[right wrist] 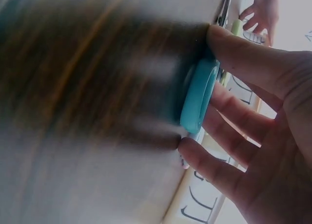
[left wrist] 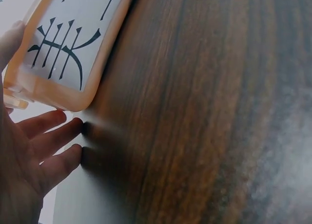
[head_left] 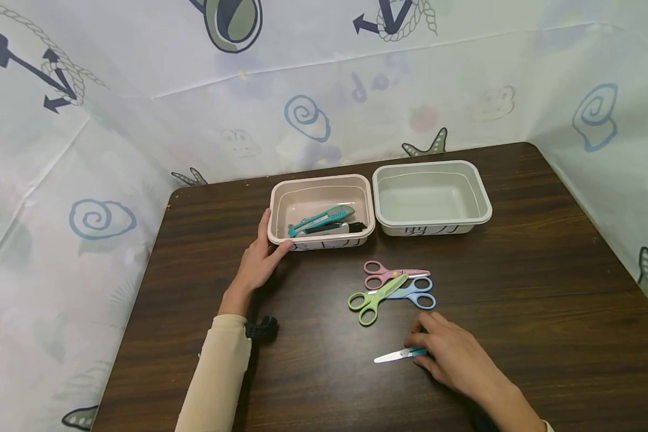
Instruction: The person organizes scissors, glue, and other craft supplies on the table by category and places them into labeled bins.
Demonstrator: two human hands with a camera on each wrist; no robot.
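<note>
Low over the front right of the table, my right hand (head_left: 450, 351) pinches a pair of scissors (head_left: 394, 356) with teal handles. Its silver blades point left, and a teal finger loop (right wrist: 200, 97) shows between thumb and fingers in the right wrist view. My left hand (head_left: 259, 261) rests against the near left corner of a pink box (head_left: 318, 183), thumb at the front and fingers spread along the side. Inside that box lie a teal utility knife (head_left: 324, 219) and other cutters. Pink scissors (head_left: 375, 278), blue scissors (head_left: 418, 294) and green scissors (head_left: 375, 303) overlap behind the right hand.
A pale green box (head_left: 432, 198) stands right of the pink one, their rims close together. Both boxes carry labels with black characters on the front. The dark wooden table (head_left: 545, 288) meets a printed cloth (head_left: 378, 120) along its back and sides.
</note>
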